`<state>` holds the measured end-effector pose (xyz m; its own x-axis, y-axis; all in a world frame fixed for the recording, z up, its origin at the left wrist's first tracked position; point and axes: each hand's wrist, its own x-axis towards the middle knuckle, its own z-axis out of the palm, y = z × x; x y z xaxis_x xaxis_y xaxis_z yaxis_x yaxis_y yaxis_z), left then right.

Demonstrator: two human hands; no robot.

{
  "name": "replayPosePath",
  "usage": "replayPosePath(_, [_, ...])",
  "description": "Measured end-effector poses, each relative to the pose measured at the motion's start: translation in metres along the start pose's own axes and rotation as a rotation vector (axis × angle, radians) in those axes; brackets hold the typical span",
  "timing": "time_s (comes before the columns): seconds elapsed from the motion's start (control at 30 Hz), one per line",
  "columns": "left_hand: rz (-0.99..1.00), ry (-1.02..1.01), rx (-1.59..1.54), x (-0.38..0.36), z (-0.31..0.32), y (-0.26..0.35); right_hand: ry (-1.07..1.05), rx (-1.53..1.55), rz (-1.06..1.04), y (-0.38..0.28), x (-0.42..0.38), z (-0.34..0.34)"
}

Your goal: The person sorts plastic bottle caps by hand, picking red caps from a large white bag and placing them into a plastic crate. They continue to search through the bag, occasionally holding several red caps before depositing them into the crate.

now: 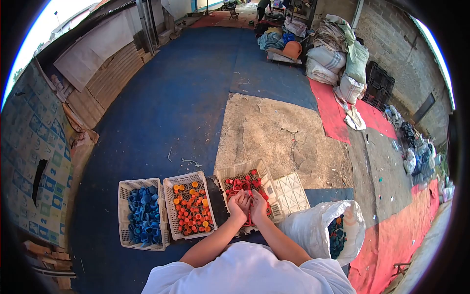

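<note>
Side by side, my left hand (239, 203) and my right hand (258, 206) meet above a pale plastic crate (268, 176) of red bottle caps (236, 184). Both have curled fingers, with the fingertips close together. A bit of red shows between them, but what they hold is mostly hidden. Just left of my hands stands a white crate (169, 208) with orange and yellow caps (192, 211). Further left, another white crate (123, 215) contains blue caps (144, 208).
A white woven sack (303, 223) with mixed caps (337, 237) lies open at my right. Beside the red caps is an upturned pale crate (292, 193). Stuffed sacks (325, 61) are piled at the back right. A person (263, 9) bends far off.
</note>
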<state>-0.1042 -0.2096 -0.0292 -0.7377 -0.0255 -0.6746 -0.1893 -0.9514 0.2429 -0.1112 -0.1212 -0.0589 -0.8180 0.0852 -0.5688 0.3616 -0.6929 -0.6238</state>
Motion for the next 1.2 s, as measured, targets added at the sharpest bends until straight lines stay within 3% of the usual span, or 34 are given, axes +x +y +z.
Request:
replayPosePath(0.1, [-0.077, -0.098, 0.034, -0.01, -0.014, 0.006, -0.009, -0.06, -0.011, -0.01, -0.036, -0.001])
replayPosePath(0.33, [-0.242, -0.12, 0.137, -0.029, -0.032, -0.002, 0.108, -0.153, -0.079, -0.015, -0.076, -0.077])
replayPosePath(0.67, [-0.511, -0.103, 0.319, -0.035, -0.032, -0.059, 0.373, -0.721, -0.406, -0.05, -0.153, -0.179])
replayPosePath(0.73, [-0.568, -0.185, 0.349, -0.038, -0.025, -0.073, 0.44, -0.863, -0.426, -0.064, -0.182, -0.185])
replayPosePath(0.8, [-0.644, -0.233, 0.398, -0.045, -0.022, -0.091, 0.487, -0.866, -0.554, -0.072, -0.205, -0.191])
replayPosePath(0.93, [-0.751, -0.206, 0.576, -0.046, -0.023, -0.126, 0.576, -0.798, -0.536, -0.091, -0.25, -0.213])
replayPosePath(1.07, [-0.744, -0.185, 0.677, -0.047, -0.027, -0.175, 0.796, -0.766, -0.782, -0.088, -0.282, -0.261])
replayPosePath(1.2, [-0.699, -0.213, 0.763, -0.065, -0.019, -0.222, 0.963, -0.729, -0.893, -0.113, -0.314, -0.297])
